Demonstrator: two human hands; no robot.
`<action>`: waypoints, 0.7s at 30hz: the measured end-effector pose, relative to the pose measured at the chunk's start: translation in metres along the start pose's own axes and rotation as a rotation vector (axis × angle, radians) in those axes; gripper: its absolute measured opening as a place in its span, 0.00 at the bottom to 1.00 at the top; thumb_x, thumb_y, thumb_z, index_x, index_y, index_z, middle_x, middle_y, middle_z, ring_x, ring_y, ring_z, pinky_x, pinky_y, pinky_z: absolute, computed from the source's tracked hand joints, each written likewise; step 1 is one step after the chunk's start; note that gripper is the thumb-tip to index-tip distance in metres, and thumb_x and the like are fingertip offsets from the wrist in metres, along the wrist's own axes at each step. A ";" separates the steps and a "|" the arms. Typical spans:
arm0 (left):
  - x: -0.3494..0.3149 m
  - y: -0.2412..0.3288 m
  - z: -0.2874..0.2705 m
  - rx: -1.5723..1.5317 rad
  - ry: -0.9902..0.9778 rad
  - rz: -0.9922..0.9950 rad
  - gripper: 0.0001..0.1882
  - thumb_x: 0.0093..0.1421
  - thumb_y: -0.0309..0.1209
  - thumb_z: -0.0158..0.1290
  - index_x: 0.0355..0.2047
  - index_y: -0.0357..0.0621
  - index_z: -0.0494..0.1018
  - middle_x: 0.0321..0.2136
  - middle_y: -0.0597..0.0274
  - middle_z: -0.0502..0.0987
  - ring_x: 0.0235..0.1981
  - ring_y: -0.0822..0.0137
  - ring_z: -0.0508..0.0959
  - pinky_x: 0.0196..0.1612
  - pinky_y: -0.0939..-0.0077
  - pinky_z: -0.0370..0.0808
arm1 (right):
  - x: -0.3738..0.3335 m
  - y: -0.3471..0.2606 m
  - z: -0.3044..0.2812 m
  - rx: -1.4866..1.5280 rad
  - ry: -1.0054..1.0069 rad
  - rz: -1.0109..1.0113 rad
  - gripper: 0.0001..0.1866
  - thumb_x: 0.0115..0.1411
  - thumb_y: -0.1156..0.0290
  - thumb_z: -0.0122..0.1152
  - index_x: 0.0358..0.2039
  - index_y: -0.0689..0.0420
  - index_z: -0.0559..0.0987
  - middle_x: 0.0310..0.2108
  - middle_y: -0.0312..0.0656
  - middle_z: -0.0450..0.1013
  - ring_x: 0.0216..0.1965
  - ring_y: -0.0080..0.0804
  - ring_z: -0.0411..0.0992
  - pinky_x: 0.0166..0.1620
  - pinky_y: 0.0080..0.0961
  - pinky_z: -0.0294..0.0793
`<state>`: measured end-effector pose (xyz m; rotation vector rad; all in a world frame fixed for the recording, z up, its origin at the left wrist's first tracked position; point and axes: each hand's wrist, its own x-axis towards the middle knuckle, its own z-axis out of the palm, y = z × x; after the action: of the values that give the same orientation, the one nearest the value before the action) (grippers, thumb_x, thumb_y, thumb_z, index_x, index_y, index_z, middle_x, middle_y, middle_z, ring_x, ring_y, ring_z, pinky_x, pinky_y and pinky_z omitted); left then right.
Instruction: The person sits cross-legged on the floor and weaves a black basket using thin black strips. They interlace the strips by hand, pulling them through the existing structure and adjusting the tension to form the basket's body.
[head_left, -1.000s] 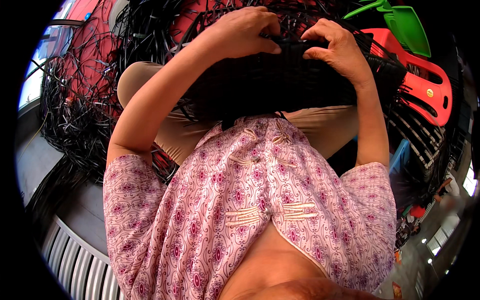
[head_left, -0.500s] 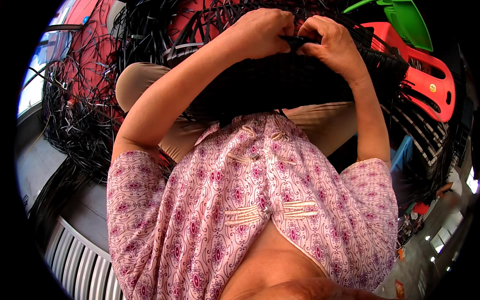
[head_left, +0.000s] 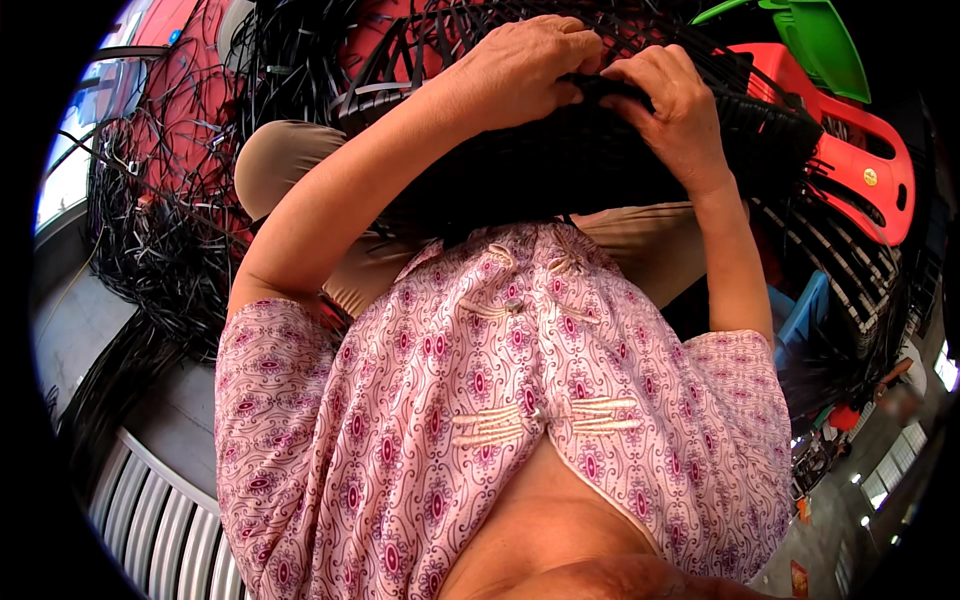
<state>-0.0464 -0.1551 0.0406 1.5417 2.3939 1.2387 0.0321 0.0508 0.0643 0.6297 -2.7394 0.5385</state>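
A dark black woven basket [head_left: 540, 170] lies across my lap, with loose black plastic strips [head_left: 465, 30] sticking out along its far side. My left hand [head_left: 535, 70] is closed at the basket's upper edge, its fingers pinching a black strip there. Close on its right, my right hand [head_left: 672, 110] has its thumb and curled fingers around the same edge, on a black strip. The fingertips of both hands are partly hidden, and the black weave is too dark to show single strands between them.
Tangled black strips [head_left: 150, 230] cover the red floor on the left. A red plastic chair [head_left: 865, 175] stands at the right, with a green plastic piece [head_left: 825, 50] behind it. A blue plastic object [head_left: 803, 318] is by my right elbow; a slatted light-grey bench [head_left: 165, 520] is at lower left.
My right hand has shifted slightly right and down, and its fingers have straightened a little. My left hand has stayed nearly in place, turning slightly over the basket's edge.
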 end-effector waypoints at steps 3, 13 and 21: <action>-0.003 0.004 -0.002 -0.031 -0.040 -0.050 0.13 0.49 0.25 0.63 0.34 0.42 0.72 0.34 0.59 0.75 0.39 0.55 0.77 0.42 0.63 0.74 | -0.009 -0.002 0.008 -0.043 0.089 -0.022 0.14 0.44 0.72 0.72 0.34 0.50 0.81 0.30 0.31 0.72 0.36 0.32 0.71 0.40 0.30 0.73; -0.031 -0.007 -0.071 -0.085 -0.009 -0.275 0.12 0.57 0.27 0.59 0.41 0.39 0.75 0.32 0.57 0.74 0.32 0.59 0.78 0.35 0.66 0.76 | -0.008 -0.022 0.010 0.087 0.263 0.090 0.12 0.51 0.69 0.70 0.37 0.53 0.81 0.35 0.35 0.76 0.38 0.35 0.72 0.44 0.31 0.73; -0.099 -0.058 -0.106 -0.234 -0.027 -0.587 0.12 0.65 0.35 0.55 0.43 0.40 0.78 0.33 0.70 0.78 0.36 0.79 0.75 0.43 0.82 0.71 | 0.028 -0.048 0.037 0.035 0.125 -0.012 0.16 0.51 0.58 0.71 0.37 0.53 0.82 0.34 0.32 0.75 0.39 0.34 0.72 0.45 0.31 0.70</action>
<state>-0.0850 -0.3064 0.0400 0.7064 2.3193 1.2749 0.0236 -0.0152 0.0547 0.5996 -2.6125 0.6028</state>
